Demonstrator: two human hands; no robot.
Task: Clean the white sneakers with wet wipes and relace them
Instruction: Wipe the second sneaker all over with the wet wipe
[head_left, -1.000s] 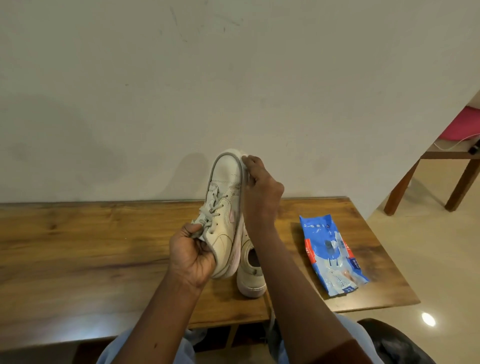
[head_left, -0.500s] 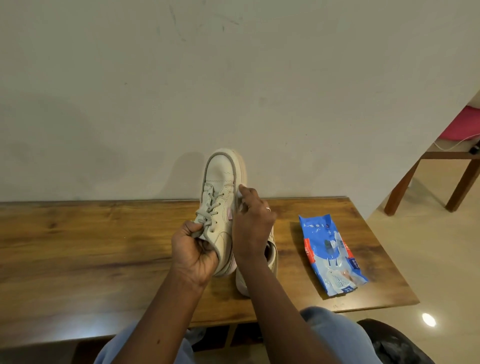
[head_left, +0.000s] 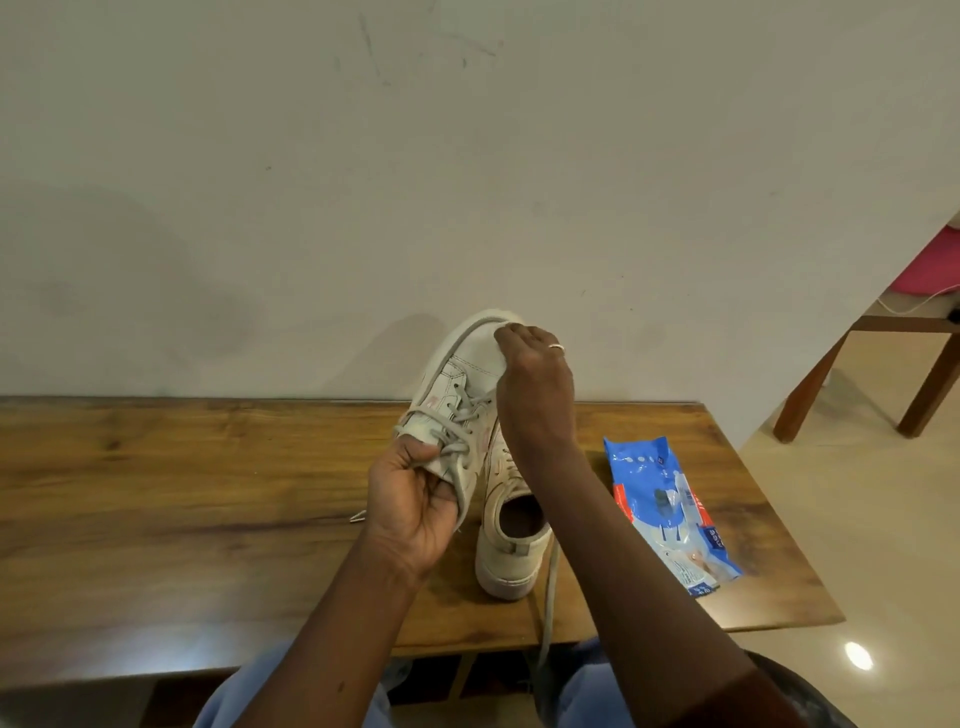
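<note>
My left hand (head_left: 415, 499) grips a white sneaker (head_left: 457, 384) by its heel end and holds it above the table with the toe pointing up and away. Its grey laces are threaded. At the toe cap, my right hand (head_left: 535, 384) has its fingers curled and presses what looks like a white wet wipe, mostly hidden under the fingertips. The second white sneaker (head_left: 511, 561) stands on the wooden table (head_left: 182, 493) below my right forearm, its opening facing up. A loose grey lace (head_left: 548, 597) hangs from it over the table's front edge.
A blue pack of wet wipes (head_left: 665, 509) lies on the table to the right of the sneakers. A plain wall rises right behind the table. Another wooden table (head_left: 930, 384) with a pink item (head_left: 930, 270) stands at the far right on the tiled floor.
My right hand slid down the side of the held sneaker, then back up to the toe. The sneaker has turned slightly in my left hand, so the second sneaker shows more.
</note>
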